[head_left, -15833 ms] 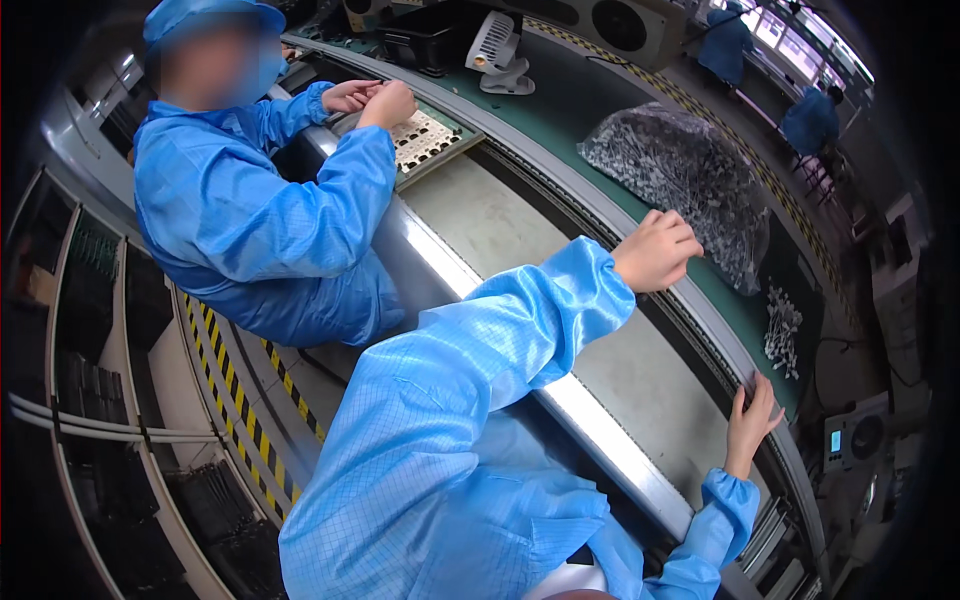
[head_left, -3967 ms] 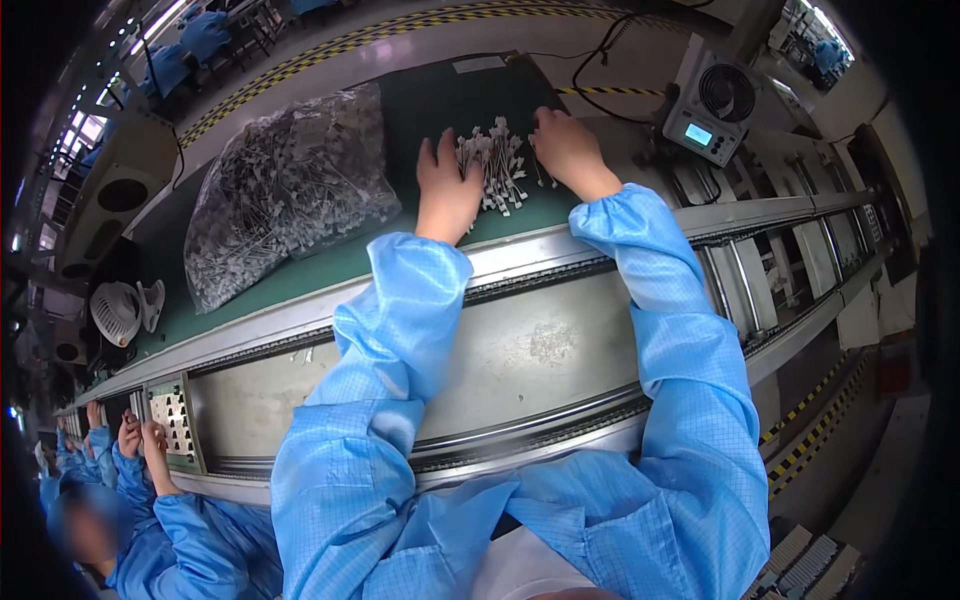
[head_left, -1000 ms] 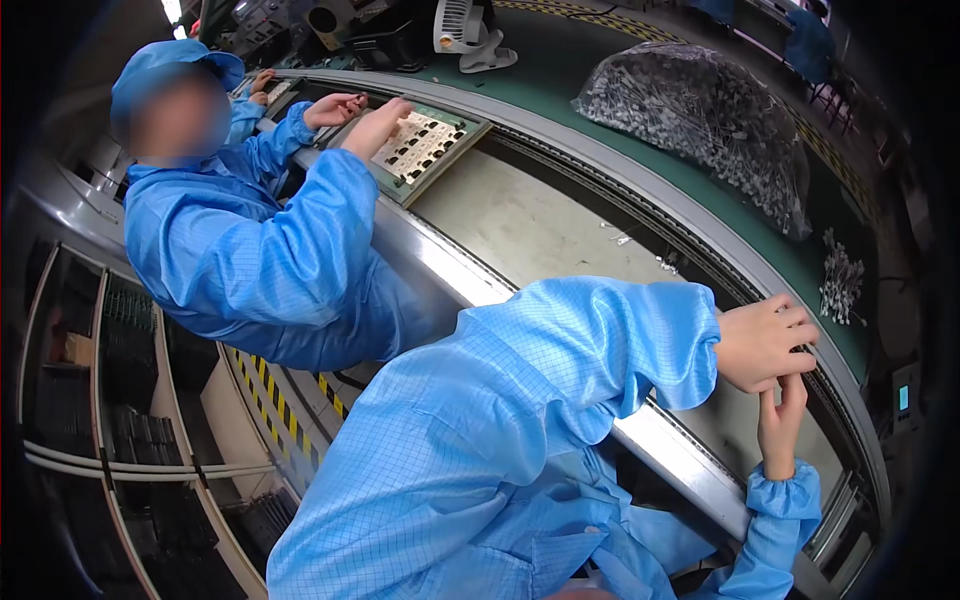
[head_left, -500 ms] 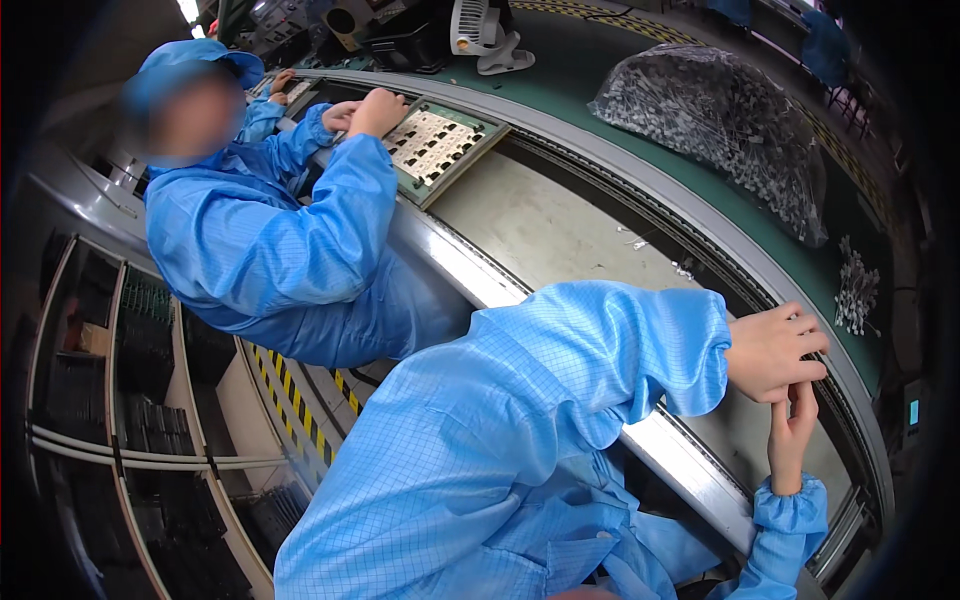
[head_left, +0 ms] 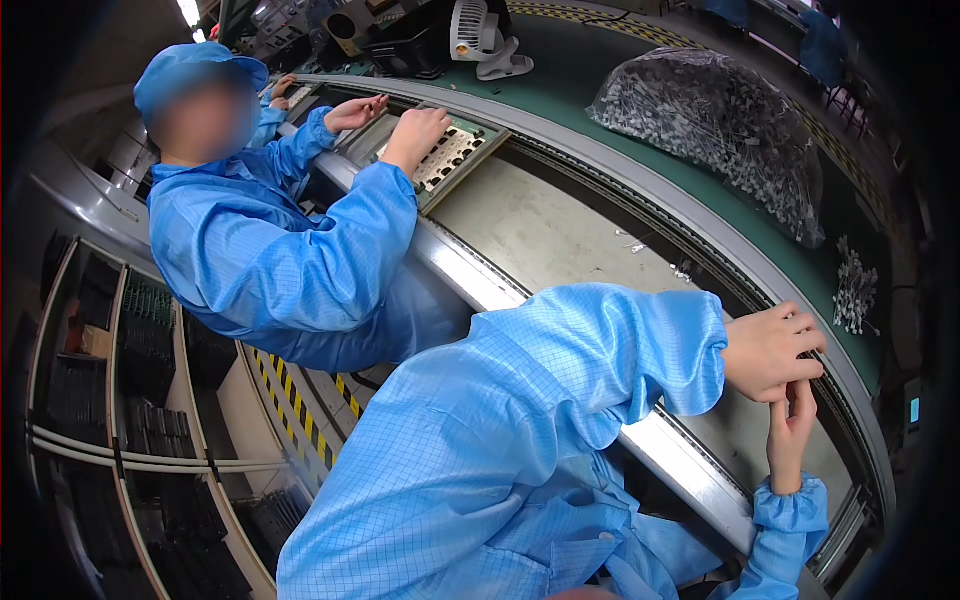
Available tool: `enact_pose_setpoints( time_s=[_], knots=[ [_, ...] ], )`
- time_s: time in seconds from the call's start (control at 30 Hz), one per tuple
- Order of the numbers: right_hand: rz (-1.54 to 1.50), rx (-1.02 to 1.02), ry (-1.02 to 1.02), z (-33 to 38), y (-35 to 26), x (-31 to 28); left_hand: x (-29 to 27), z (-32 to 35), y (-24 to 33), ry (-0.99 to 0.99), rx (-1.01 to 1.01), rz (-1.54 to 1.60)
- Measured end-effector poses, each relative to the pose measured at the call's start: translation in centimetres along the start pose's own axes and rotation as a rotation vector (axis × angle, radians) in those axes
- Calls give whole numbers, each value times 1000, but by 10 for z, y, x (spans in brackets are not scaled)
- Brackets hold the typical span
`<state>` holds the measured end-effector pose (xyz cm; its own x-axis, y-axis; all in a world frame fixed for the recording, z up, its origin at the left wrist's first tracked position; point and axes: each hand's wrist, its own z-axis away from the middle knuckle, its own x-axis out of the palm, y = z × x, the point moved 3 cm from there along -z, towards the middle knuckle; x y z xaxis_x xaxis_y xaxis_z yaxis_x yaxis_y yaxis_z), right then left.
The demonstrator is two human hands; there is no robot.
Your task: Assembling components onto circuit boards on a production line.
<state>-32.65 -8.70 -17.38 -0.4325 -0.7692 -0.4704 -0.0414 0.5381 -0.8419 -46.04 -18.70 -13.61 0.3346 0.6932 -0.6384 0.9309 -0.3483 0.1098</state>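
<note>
- The person's left hand point(head_left: 768, 352) and right hand point(head_left: 790, 432) meet over the grey conveyor belt point(head_left: 560, 235), fingertips touching; the left is loosely curled, the right held upright beneath it, and whether anything sits between the fingers cannot be told.
- Just beyond the hands, a small heap of grey components point(head_left: 853, 290) lies on the green bench top point(head_left: 640, 130); farther off rests a clear bag of the same parts point(head_left: 715, 125).
- Well away to the left, a co-worker in a blue coat point(head_left: 270, 250) rests a hand point(head_left: 418, 130) on a tray of circuit boards point(head_left: 450, 160).
</note>
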Motion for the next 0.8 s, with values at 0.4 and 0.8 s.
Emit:
enact_pose_setpoints(
  time_s=[0.4,0.8],
  knots=[
    [26,24,-33,-1,3,-3,0,0,-2,15,1,15],
    [81,-30,31,-1,-8,2,0,1,-1,7,-17,34]
  ],
)
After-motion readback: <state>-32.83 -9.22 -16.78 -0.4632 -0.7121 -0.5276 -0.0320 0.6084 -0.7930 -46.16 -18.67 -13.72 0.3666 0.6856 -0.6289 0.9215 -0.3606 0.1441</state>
